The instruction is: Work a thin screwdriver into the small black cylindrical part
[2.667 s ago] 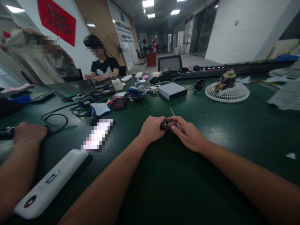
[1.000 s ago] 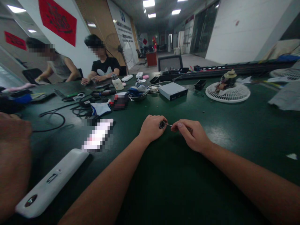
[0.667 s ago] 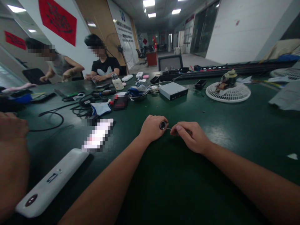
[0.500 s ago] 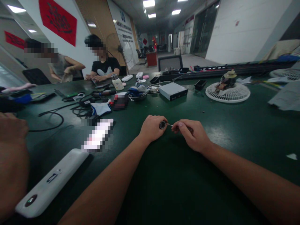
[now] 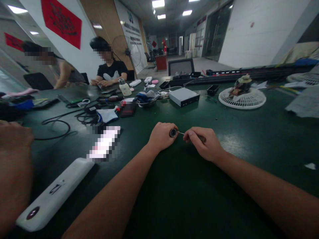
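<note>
Left hand [image 5: 161,137] closed on small dark ring [image 5: 172,133]; right hand [image 5: 202,143] pinches thin metal pick [image 5: 181,133]; a slipped pick could flick the ring away.

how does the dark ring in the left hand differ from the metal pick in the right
The dark ring is short and round, while the metal pick is long and thin. The ring looks dark, the pick's shaft bright. The ring sits at the fingertips of the left hand, while the right hand pinches the pick, hiding most of its far end. Both are small, and they meet tip to ring, though how far in is unclear.
</note>
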The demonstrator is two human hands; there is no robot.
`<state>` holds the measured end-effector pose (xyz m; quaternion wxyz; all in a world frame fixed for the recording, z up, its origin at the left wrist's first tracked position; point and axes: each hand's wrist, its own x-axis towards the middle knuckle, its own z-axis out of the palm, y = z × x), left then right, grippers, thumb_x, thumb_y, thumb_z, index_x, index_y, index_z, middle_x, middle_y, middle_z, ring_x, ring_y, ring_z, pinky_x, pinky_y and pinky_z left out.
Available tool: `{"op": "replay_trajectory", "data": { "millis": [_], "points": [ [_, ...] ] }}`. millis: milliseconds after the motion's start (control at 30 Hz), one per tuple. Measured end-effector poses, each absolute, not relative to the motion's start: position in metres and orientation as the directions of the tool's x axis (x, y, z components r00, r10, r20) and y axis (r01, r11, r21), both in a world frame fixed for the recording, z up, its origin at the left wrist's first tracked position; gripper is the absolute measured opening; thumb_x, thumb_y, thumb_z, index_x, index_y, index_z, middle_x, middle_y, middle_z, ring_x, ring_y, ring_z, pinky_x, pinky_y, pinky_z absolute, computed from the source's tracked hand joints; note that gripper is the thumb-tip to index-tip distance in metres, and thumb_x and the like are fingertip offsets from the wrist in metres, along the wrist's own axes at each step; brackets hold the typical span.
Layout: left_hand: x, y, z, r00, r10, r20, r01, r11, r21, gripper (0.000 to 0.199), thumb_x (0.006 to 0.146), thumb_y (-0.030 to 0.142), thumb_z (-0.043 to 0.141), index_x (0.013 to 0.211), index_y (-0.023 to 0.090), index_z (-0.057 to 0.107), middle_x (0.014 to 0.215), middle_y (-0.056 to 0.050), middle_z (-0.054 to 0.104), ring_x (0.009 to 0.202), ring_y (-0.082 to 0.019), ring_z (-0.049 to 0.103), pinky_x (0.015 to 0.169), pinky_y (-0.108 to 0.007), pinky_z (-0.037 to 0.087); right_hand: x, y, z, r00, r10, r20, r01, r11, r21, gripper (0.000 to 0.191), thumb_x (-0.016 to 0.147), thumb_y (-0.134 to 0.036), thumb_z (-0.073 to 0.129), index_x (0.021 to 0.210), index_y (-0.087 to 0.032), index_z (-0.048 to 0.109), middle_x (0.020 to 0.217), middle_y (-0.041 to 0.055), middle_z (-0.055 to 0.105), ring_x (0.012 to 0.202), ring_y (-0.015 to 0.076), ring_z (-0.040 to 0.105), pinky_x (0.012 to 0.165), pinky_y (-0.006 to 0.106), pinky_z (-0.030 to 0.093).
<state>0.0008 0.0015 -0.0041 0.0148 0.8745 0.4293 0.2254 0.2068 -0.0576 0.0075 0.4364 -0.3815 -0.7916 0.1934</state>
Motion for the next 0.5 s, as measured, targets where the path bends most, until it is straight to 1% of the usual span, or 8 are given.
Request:
{"op": "replay_trajectory", "data": {
  "millis": [67, 167, 267, 400, 500],
  "points": [
    [0.0006, 0.0017, -0.0039, 0.526, 0.762, 0.377, 0.746, -0.626, 0.225, 0.01, 0.088, 0.029, 0.063, 0.094, 0.023, 0.07, 0.093, -0.003, 0.075, 0.092, -0.023, 0.068, 0.084, -0.04, 0.045, 0.2061, -0.0571, 0.0081, -0.333, 0.77, 0.543, 0.419, 0.637, -0.646, 0.031, 0.102, -0.028, 0.047, 0.087, -0.018, 0.071, 0.078, 0.0035, 0.071, 0.07, 0.0163, 0.065, 0.065, 0.029, 0.046],
    [0.0005, 0.0018, -0.0037, 0.522, 0.764, 0.378, 0.749, -0.623, 0.226, 0.011, 0.089, 0.03, 0.062, 0.093, 0.023, 0.069, 0.091, -0.003, 0.075, 0.091, -0.023, 0.069, 0.083, -0.039, 0.045, 0.2058, -0.0573, 0.0088, -0.417, 0.746, 0.519, 0.363, 0.66, -0.658, 0.026, 0.101, -0.028, 0.05, 0.094, -0.018, 0.072, 0.083, 0.0037, 0.072, 0.072, 0.0162, 0.066, 0.066, 0.029, 0.047],
    [0.0006, 0.0016, -0.0039, 0.528, 0.758, 0.382, 0.746, -0.63, 0.219, 0.012, 0.091, 0.032, 0.061, 0.092, 0.023, 0.069, 0.091, -0.003, 0.075, 0.089, -0.023, 0.069, 0.082, -0.039, 0.045, 0.2065, -0.0584, 0.009, -0.469, 0.724, 0.505, 0.342, 0.676, -0.652, 0.025, 0.1, -0.027, 0.051, 0.09, -0.018, 0.072, 0.082, 0.003, 0.072, 0.072, 0.0164, 0.066, 0.069, 0.029, 0.048],
    [0.0008, 0.0016, -0.0047, 0.536, 0.752, 0.385, 0.745, -0.635, 0.203, 0.011, 0.09, 0.031, 0.062, 0.093, 0.023, 0.069, 0.09, -0.003, 0.075, 0.089, -0.023, 0.068, 0.081, -0.039, 0.045, 0.2074, -0.0589, 0.0086, -0.406, 0.76, 0.508, 0.438, 0.65, -0.622, 0.034, 0.102, -0.029, 0.049, 0.077, -0.018, 0.07, 0.067, 0.0006, 0.066, 0.059, 0.014, 0.059, 0.06, 0.029, 0.042],
    [0.0003, 0.0019, -0.0048, 0.527, 0.755, 0.391, 0.746, -0.631, 0.212, 0.011, 0.09, 0.031, 0.062, 0.093, 0.023, 0.069, 0.093, -0.003, 0.075, 0.09, -0.023, 0.068, 0.082, -0.039, 0.045, 0.207, -0.0577, 0.0083, -0.338, 0.772, 0.538, 0.458, 0.634, -0.622, 0.035, 0.103, -0.03, 0.048, 0.079, -0.018, 0.07, 0.07, 0.0019, 0.067, 0.064, 0.0152, 0.062, 0.062, 0.029, 0.042]
  ]
}}
